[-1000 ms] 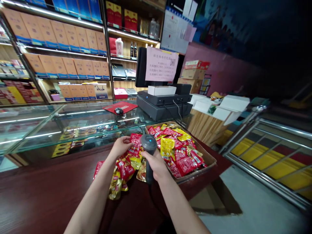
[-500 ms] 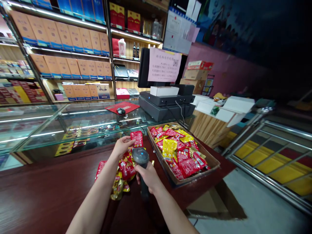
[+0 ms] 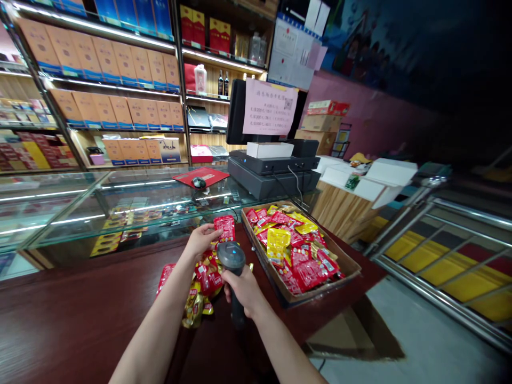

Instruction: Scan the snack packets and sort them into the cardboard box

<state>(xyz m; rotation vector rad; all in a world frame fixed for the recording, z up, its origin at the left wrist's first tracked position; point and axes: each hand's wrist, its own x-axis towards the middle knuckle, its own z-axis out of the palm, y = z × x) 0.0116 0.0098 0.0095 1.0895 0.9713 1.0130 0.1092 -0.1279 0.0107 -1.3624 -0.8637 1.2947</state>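
Between the thumb and fingers of my left hand (image 3: 202, 240) is a red snack packet (image 3: 225, 228), pinched at its left edge and held up. My right hand (image 3: 242, 290) wraps round the handle of a dark barcode scanner (image 3: 231, 258), whose head with a small blue light points toward that packet. Under and between my hands lies a loose pile of red and gold snack packets (image 3: 208, 277), partly covered by my left forearm and the scanner. To the right, a shallow cardboard box (image 3: 276, 290) holds several more red and yellow packets.
The dark red wooden counter (image 3: 80, 314) meets a glass display case (image 3: 140, 213) at the back. A cash drawer (image 3: 264, 178) with a monitor (image 3: 236, 112) above stands behind the box. A mouse (image 3: 199, 182) sits on a red mat (image 3: 214, 175). Metal railing (image 3: 452, 250) runs at the right.
Almost nothing differs. Both hands keep the same places, with the packet and the scanner still held close together.
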